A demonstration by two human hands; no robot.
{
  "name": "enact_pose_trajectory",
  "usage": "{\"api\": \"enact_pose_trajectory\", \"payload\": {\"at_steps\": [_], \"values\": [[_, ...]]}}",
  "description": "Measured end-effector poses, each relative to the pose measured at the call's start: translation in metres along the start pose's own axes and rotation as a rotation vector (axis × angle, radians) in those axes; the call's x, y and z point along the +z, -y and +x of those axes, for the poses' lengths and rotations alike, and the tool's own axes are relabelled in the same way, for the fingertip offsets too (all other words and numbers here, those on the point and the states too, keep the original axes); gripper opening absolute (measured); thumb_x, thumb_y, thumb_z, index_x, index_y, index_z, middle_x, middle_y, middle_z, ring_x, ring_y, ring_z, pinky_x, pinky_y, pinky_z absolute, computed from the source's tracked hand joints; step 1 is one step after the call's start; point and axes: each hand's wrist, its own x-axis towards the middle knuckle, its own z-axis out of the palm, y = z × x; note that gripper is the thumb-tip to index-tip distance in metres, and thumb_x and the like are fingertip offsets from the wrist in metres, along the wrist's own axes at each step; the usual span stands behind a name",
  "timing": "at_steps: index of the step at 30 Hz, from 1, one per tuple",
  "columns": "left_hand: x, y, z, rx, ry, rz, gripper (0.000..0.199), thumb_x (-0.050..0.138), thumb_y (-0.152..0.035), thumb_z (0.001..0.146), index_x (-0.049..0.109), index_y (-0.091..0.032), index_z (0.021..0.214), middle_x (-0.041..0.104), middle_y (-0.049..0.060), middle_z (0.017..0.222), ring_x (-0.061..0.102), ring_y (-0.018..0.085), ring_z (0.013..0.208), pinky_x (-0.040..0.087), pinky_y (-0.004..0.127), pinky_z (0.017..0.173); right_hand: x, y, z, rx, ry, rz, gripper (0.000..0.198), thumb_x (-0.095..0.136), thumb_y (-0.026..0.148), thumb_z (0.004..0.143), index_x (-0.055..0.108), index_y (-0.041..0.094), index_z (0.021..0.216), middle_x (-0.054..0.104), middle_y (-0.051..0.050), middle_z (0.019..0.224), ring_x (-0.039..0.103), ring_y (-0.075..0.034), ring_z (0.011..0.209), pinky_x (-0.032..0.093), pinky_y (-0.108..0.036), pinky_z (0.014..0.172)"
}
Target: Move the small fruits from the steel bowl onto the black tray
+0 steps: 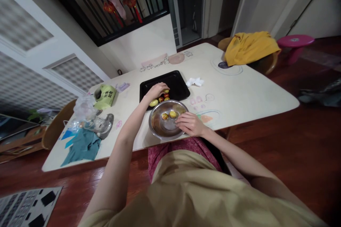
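Tabletop (253, 99) mid-frame is being shared by tray (177, 81) and bowl (168, 128), seemingly for reach; left hand (158, 90) and right hand (191, 123) are being held, fingers (183, 120) curled, grip unclear.

A person's two bare arms reach forward and converge ahead of the body. The left arm (123, 141), bent slightly at the elbow, stretches farther out; its left hand (158, 91) turns inward at the wrist, back up and fingers angled downward, the tips hidden from view. The right arm (231, 153) comes in diagonally, its right hand (191, 124) nearer the torso, back up, with fingers close together, bent and pointing toward the left. The hands are apart from each other; whether either is gripping cannot be seen.
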Motion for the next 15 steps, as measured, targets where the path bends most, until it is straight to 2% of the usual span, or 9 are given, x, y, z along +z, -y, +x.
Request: {"api": "enact_pose_trajectory", "payload": {"at_steps": [4, 9, 12, 15], "values": [[-0.013, -0.024, -0.024, -0.079, -0.127, -0.080, 0.033, 0.060, -0.016, 0.098, 0.073, -0.019, 0.128, 0.071, 0.012, 0.129, 0.067, 0.027, 0.118, 0.054, 0.041, 0.106, 0.000, 0.000, 0.001, -0.004, 0.004, -0.008, 0.021, 0.054, 0.022, 0.106, 0.073, 0.017, 0.101, 0.082, -0.009, 0.096, 0.074, -0.022, 0.095, 0.053, -0.038, 0.080], [-0.025, -0.070, -0.060, -0.084, -0.241, -0.260, 0.029, 0.062, -0.022, 0.102, 0.071, -0.022, 0.130, 0.070, 0.011, 0.130, 0.068, 0.025, 0.120, 0.054, 0.040, 0.108, -0.001, 0.000, 0.001, -0.006, 0.011, -0.019, 0.022, 0.054, 0.021, 0.106, 0.074, 0.017, 0.099, 0.081, -0.009, 0.096, 0.073, -0.022, 0.095, 0.053, -0.038, 0.080], [-0.026, -0.099, -0.078, -0.038, -0.266, -0.314, 0.027, 0.064, -0.024, 0.102, 0.071, -0.020, 0.128, 0.070, 0.011, 0.128, 0.068, 0.024, 0.121, 0.054, 0.040, 0.109, -0.002, 0.001, 0.001, -0.009, -0.007, -0.018, 0.023, 0.053, 0.021, 0.106, 0.074, 0.017, 0.097, 0.081, -0.009, 0.094, 0.072, -0.022, 0.093, 0.053, -0.038, 0.079], [-0.023, -0.123, -0.091, 0.021, -0.212, -0.355, 0.026, 0.065, -0.026, 0.103, 0.071, -0.020, 0.128, 0.070, 0.011, 0.127, 0.069, 0.024, 0.119, 0.056, 0.037, 0.106, -0.002, 0.002, 0.002, -0.025, -0.025, -0.029, 0.023, 0.053, 0.020, 0.106, 0.073, 0.017, 0.095, 0.080, -0.009, 0.092, 0.073, -0.022, 0.091, 0.053, -0.038, 0.080]]}}
